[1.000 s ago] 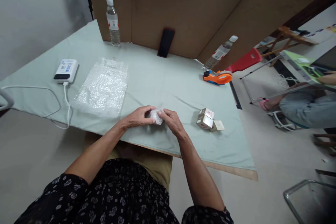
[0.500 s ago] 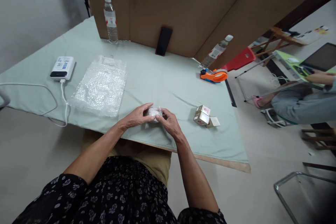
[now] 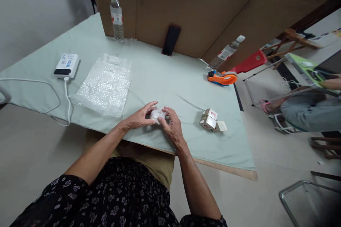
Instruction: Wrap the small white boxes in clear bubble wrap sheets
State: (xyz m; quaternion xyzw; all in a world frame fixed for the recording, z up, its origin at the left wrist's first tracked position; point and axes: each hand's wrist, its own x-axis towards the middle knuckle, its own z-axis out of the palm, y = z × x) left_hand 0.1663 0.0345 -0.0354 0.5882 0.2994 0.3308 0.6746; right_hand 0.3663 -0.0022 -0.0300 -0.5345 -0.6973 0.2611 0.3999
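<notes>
My left hand (image 3: 140, 118) and my right hand (image 3: 172, 126) meet near the front edge of the table over a small bundle wrapped in bubble wrap (image 3: 157, 114). Fingers of both hands curl round the bundle and pinch it from either side. Most of the bundle is hidden by my fingers. A stack of bubble wrap sheets (image 3: 104, 85) lies to the left of my hands. Small white boxes (image 3: 209, 120) sit to the right, a hand's width from my right hand.
A pale green cloth (image 3: 165, 78) covers the table. A white power bank (image 3: 66, 66) with a cable lies at the left. Two water bottles (image 3: 117, 16), a dark phone (image 3: 171, 40) and an orange tape dispenser (image 3: 222, 78) stand by the cardboard wall. Another person sits at the right.
My hands stay on the bundle and have turned it slightly; the right hand's fingers now fold further over it. The view has shifted a little.
</notes>
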